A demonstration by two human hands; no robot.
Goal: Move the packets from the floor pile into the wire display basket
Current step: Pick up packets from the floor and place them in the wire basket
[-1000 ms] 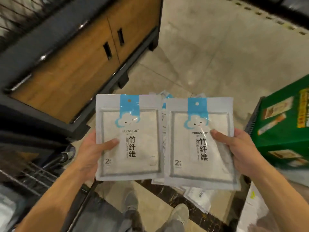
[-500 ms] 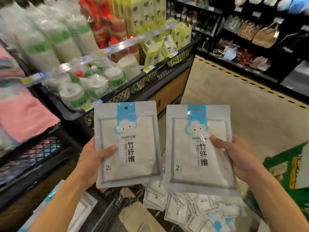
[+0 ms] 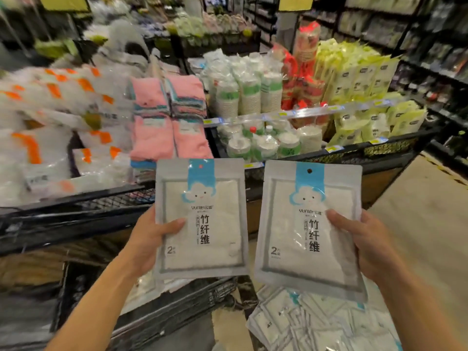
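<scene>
**Fingers grip 2 packets above the floor pile**

Fingers of the left hand (image 3: 149, 239) curl behind the left packet (image 3: 202, 219), with the thumb (image 3: 174, 224) pressed flat across its front near the left edge. On the right hand (image 3: 367, 247) the grasp mirrors that: thumb over the front of the right packet (image 3: 309, 229), the other fingers hidden behind it. Both packets are held upright, face to the camera, side by side and just apart. Each is grey-white with a blue strip and a cloud face at the top, black characters down the middle and a "2" near the lower left corner.

Below the right packet, at the near right, the pile (image 3: 321, 323) of matching packets lies jumbled on the floor (image 3: 417, 224). At the near left, under the left packet, stands a black wire basket (image 3: 177, 307); something pale lies inside it, too blurred to identify.

Farther back a black mesh-fronted shelf (image 3: 379, 148) runs across the scene. It carries pink towels (image 3: 172, 138) at the centre, stacked paper cups (image 3: 250, 97) to their right, yellow-green bags (image 3: 367, 79) at the far right, and white packs with orange marks (image 3: 38, 122) at the left. Price tags line the shelf edge.
</scene>
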